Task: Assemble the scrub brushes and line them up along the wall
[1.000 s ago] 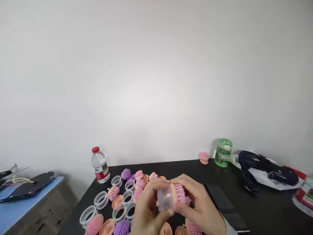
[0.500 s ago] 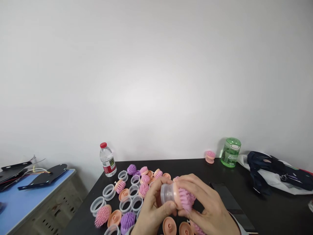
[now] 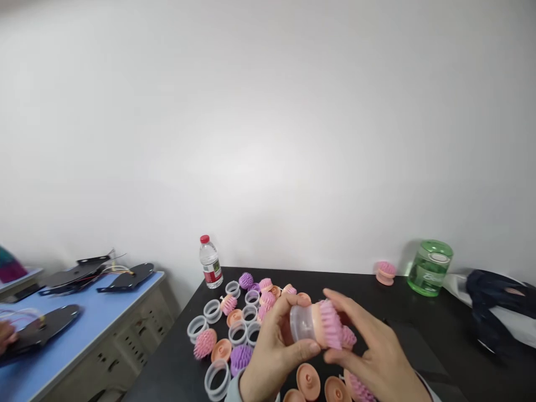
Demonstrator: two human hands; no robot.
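Observation:
Held up over the black table is a scalp massage brush with pink bristles, a peach body and a clear plastic ring on its other end. My left hand is closed round the clear ring and peach body, thumb below and fingers behind. On the bristle side, my right hand spans the brush, its thumb at the lower edge and a finger at the upper edge. Below lie peach discs, and to the left are clear rings, a purple bristle head and pink bristle heads.
A red-capped water bottle stands at the table's back left corner. Back right are a finished-looking pink brush, a green container and dark cloth. On the blue table lie black plates with wires; another person's hand shows there.
The view has swung left, bringing more of the blue table and another person's hand into sight. My right fingers have spread wider around the bristles; my left hand keeps its hold.

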